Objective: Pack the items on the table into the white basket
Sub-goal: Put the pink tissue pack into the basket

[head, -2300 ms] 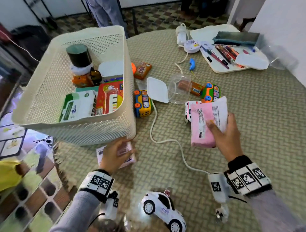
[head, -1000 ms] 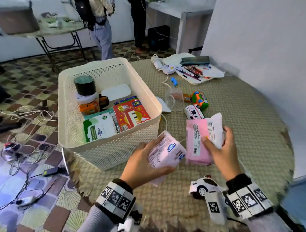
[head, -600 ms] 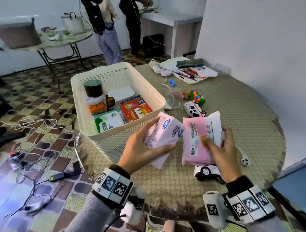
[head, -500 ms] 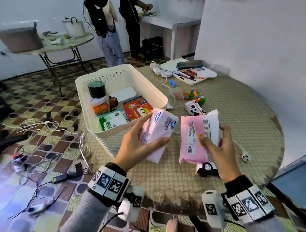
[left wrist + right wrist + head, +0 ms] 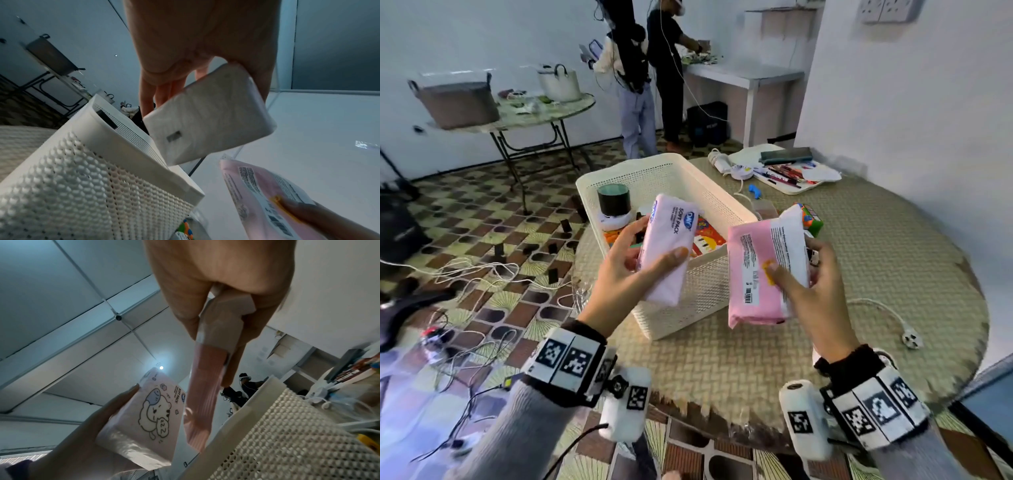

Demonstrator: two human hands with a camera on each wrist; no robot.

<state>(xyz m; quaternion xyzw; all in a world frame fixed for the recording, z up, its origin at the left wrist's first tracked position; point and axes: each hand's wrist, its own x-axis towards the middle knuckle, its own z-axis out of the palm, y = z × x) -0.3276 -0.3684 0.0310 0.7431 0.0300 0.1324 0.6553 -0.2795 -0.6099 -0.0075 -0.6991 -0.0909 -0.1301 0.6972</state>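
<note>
Your left hand (image 5: pixel 626 274) grips the tissue pack (image 5: pixel 667 250) above the basket (image 5: pixel 709 294); your right hand (image 5: pixel 815 291) pinches the pink packet (image 5: pixel 753 274) beside its rim. The basket holds several items already, but toys, pens (image 5: pixel 784 171) and a cable (image 5: pixel 876 308) are yet unpacked on the table (image 5: pixel 876 260).

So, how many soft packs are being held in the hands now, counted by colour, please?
Pale pink tissue pack, gripped by the left hand: 1
Brighter pink and white pack, gripped by the right hand: 1
Total: 2, both held above the table near the white basket, not yet inside.
</note>
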